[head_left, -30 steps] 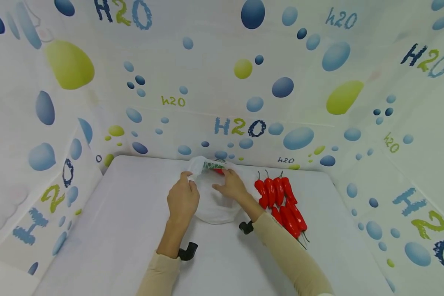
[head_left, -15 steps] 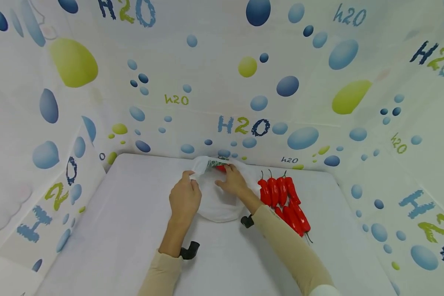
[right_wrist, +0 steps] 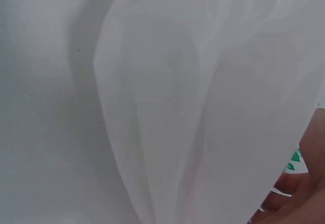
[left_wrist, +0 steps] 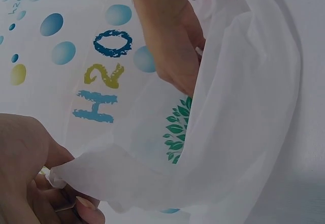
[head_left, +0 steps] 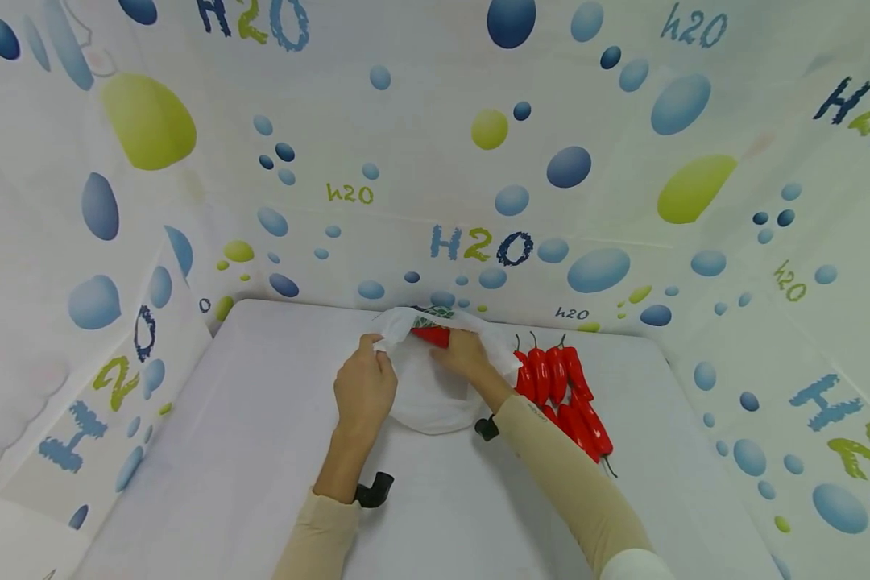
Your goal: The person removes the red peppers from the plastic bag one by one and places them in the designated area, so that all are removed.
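A white plastic bag (head_left: 420, 403) with a green leaf print (left_wrist: 176, 127) lies at the middle back of the table, its mouth spread. My left hand (head_left: 366, 387) pinches the bag's edge between thumb and fingers; the left wrist view shows the gathered plastic there. My right hand (head_left: 467, 354) reaches into the mouth, its fingertips mostly hidden by plastic. Right beside those fingers a red patch (head_left: 431, 333) shows under the leaf print. I cannot tell whether the right hand grips it. In the right wrist view, part of the right hand (right_wrist: 294, 193) shows behind the bag's wall.
Several red chili peppers (head_left: 551, 374) with thin stems lie in two rows to the right of the bag, partly behind the right forearm. The white table (head_left: 261, 451) meets a printed backdrop (head_left: 406, 161) at its back and sides.
My right hand has gone deeper into the bag's mouth, and its spread thumb is now tucked out of sight. More of the red patch shows. The left hand keeps its pinch on the edge.
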`<state>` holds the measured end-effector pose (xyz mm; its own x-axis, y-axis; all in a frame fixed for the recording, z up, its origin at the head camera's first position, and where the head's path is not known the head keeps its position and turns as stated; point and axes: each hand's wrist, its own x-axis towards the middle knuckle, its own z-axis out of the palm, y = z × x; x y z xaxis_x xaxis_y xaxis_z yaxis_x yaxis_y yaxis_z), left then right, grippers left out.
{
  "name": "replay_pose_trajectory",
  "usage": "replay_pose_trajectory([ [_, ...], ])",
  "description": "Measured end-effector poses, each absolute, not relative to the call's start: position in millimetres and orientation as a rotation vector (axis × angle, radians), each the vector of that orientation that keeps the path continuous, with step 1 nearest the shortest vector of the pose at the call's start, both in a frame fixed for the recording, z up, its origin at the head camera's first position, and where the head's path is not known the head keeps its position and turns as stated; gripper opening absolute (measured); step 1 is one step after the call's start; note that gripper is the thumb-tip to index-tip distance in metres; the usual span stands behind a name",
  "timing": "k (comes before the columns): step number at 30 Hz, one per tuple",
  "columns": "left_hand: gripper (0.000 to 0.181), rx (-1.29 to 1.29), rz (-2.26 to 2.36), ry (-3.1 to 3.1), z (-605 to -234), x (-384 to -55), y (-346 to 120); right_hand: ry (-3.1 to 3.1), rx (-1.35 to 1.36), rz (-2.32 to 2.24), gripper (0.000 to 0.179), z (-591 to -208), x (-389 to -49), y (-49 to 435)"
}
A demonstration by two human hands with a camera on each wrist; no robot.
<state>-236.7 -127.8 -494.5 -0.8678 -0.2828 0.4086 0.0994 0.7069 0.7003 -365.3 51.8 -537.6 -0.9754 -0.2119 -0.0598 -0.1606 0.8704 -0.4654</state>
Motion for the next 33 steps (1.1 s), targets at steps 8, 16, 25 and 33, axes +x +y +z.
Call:
replay_pose_trajectory([
  [8, 0.028, 0.131, -1.024, -2.412, -495, -237, -128, 3.004, -0.310, -0.615, 0.039, -540, -368, 55],
  [16, 0.028, 0.142, -1.026, -2.421, -493, -236, -128, 2.990, -0.195, -0.632, 0.027, -541, -369, 57],
  [25, 0.029, 0.139, -1.034, -2.435, -493, -236, -124, 2.983, -0.136, -0.733, 0.037, -528, -358, 63],
  [33, 0.028, 0.131, -1.013, -2.451, -496, -238, -122, 2.939, -0.210, -0.902, 0.037, -523, -344, 69],
])
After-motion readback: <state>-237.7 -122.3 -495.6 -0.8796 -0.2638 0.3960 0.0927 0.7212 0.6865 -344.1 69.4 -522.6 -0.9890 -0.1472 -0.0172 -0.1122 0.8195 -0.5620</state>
